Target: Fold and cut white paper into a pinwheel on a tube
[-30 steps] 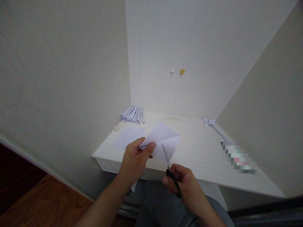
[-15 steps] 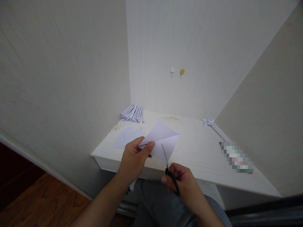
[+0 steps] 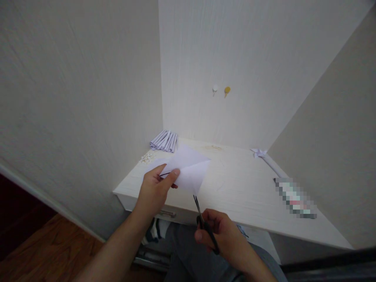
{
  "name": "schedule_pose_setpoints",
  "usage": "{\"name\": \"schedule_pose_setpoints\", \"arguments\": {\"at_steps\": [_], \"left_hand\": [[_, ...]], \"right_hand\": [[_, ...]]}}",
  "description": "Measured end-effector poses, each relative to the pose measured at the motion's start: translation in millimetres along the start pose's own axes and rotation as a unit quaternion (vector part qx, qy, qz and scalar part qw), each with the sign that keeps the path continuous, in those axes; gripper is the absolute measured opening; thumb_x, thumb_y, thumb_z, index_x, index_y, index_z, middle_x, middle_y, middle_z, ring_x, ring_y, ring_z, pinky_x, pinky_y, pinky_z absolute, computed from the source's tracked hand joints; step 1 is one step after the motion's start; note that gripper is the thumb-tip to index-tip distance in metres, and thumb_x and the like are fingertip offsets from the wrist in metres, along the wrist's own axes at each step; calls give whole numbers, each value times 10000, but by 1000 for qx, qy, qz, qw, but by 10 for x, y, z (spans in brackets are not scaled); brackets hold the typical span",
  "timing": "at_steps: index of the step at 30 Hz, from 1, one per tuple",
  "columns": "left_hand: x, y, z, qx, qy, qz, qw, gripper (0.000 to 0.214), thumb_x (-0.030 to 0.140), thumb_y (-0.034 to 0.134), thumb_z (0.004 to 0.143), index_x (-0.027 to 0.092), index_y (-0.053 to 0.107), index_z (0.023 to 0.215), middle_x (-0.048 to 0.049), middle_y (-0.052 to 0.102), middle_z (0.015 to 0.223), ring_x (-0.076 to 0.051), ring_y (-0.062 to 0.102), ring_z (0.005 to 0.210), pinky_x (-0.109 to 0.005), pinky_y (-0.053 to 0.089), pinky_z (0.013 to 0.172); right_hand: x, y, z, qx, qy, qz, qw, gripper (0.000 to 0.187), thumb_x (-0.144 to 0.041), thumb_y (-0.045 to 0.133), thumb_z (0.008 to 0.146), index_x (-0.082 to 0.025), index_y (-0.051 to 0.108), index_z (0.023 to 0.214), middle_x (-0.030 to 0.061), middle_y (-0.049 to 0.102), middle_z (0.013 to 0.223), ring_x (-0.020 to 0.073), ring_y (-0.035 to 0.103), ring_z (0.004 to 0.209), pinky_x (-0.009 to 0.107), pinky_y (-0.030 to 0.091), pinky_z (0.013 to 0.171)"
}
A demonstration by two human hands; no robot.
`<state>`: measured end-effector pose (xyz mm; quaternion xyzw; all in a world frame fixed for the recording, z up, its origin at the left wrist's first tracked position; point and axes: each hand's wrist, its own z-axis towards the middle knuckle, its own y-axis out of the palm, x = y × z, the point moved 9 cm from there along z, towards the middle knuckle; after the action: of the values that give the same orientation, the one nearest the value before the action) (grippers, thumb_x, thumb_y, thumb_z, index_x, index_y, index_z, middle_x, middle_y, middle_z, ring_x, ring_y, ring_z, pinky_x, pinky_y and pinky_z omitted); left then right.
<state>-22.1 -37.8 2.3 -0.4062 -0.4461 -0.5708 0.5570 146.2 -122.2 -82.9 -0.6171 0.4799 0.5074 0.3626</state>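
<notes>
My left hand (image 3: 157, 186) pinches a white square sheet of paper (image 3: 189, 166) between thumb and fingers, held above the tabletop. A fold line crosses the sheet, and a dark line shows near my thumb. In my right hand (image 3: 221, 231) are black-handled scissors (image 3: 207, 231), my fingers around the handles. Their blades point up, with the tips just below the paper's lower corner and slightly parted. More white paper (image 3: 152, 166) lies flat on the table behind my left hand, partly hidden.
Rolled paper tubes (image 3: 164, 141) lie at the back left, small white bits (image 3: 147, 158) before them. A paper pinwheel (image 3: 260, 153) on a rolled stick lies at the right, near a blurred packet (image 3: 295, 197). Two hooks (image 3: 227, 91) hang on the wall. A drawer handle (image 3: 167, 213) shows below.
The scissors have come out of the paper, down and left, to below its corner. My left hand and the sheet have shifted left and slightly up.
</notes>
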Motion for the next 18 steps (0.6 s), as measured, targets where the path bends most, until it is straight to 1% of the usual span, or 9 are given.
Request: {"name": "schedule_pose_setpoints", "arguments": {"at_steps": [3,5,6,8,10,12,15,17,18], "left_hand": [[100,-235,137,45,8,-4,999,247,381,760,757,141,702,759,3,651,677,-125,566,600,-225,496,555],[143,-315,203,42,8,7,999,253,381,766,736,137,716,780,-5,667,698,-130,567,609,-230,491,564],[145,-307,223,20,3,17,1000,255,381,766,728,139,724,794,-9,678,709,-135,573,617,-234,488,568],[109,-189,225,-61,-13,51,997,237,377,757,725,147,729,775,-10,681,692,-144,577,618,-238,472,567],[27,19,158,-172,-36,99,979,211,366,730,745,156,725,725,-11,672,660,-152,580,615,-239,454,564],[-66,219,50,-273,-60,146,949,198,352,701,771,161,733,729,-21,689,681,-163,596,635,-242,449,566],[-137,433,-63,-364,-73,193,908,175,331,680,791,169,743,779,-25,701,725,-169,604,656,-238,442,555],[-155,532,-82,-393,-73,205,893,162,318,679,796,167,731,770,-21,685,716,-160,597,648,-230,433,544],[-160,569,-72,-394,-74,198,894,150,309,684,791,165,725,782,-20,680,725,-155,598,650,-226,433,545]], "right_hand": [[27,-83,35,28,-9,-20,999,347,-306,855,619,-188,529,640,-75,499,537,70,397,486,203,270,454],[11,-275,68,97,-32,3,995,362,-353,855,628,-195,530,647,-74,502,524,80,417,465,210,295,445],[-30,-407,68,146,-60,23,987,359,-383,856,633,-195,553,681,-63,538,548,93,463,473,217,336,456],[-140,-655,22,235,-130,52,962,354,-393,865,650,-195,620,811,-13,661,713,134,589,590,251,456,562],[-232,-811,-47,287,-183,70,938,391,-360,894,622,-208,642,881,30,725,918,160,642,731,273,505,657],[-275,-806,-52,264,-197,85,940,402,-325,900,615,-214,651,909,45,736,979,182,665,824,293,525,728],[-258,-716,-51,233,-168,80,954,360,-277,900,576,-200,642,814,9,717,800,142,620,672,252,493,618],[-223,-692,-65,243,-144,74,956,340,-258,892,547,-192,619,738,-31,652,653,105,539,554,219,431,527],[-211,-696,-74,252,-138,73,955,336,-257,885,538,-191,606,714,-45,621,607,94,504,520,211,404,499]]}}
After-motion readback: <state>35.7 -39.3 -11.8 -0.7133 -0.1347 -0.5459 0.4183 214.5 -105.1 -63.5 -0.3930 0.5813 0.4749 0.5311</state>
